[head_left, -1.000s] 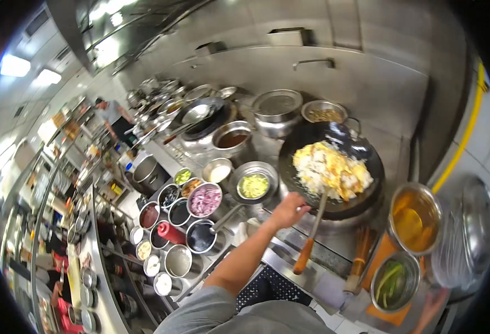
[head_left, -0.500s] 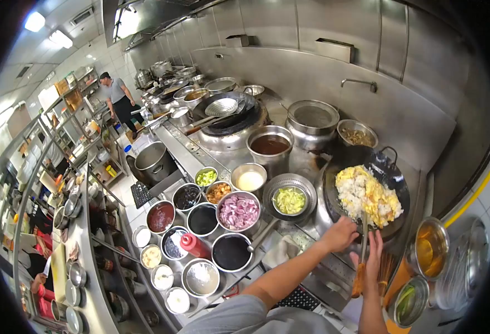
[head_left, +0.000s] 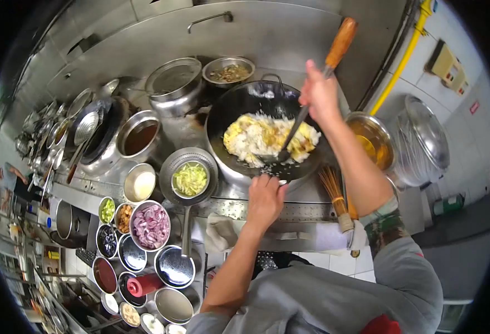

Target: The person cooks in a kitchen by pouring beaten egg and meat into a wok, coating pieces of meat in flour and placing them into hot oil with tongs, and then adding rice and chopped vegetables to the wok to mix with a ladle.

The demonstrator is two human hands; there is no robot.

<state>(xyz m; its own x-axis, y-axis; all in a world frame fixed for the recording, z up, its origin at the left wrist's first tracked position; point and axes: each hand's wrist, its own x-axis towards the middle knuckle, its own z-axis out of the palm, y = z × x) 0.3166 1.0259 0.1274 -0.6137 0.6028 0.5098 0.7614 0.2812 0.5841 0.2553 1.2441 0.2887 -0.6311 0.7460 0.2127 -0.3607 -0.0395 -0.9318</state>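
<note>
A black wok [head_left: 222,119] holds white rice mixed with yellow egg [head_left: 256,133]. My right hand [head_left: 318,96] grips the metal shaft of a ladle [head_left: 296,131], below its wooden handle, which points up and away. The ladle's bowl rests in the rice. My left hand [head_left: 267,197] is at the wok's near rim with its fingers bent over the edge; whether a cloth or handle lies under them is hidden. Left of the wok, a strainer [head_left: 170,167] bears a bowl of shredded green vegetable [head_left: 190,179].
Bowls of chopped purple onion [head_left: 151,225], sauces and a red bottle [head_left: 144,285] stand at the lower left. A bamboo brush [head_left: 334,192] lies right of the wok, near a bowl of yellow liquid [head_left: 372,142]. A lidded pot [head_left: 173,80] and a tap [head_left: 211,21] are behind.
My right hand has come up over the wok and raised the ladle's handle, which pointed toward me before. My left hand has moved to the near rim. The view has turned right.
</note>
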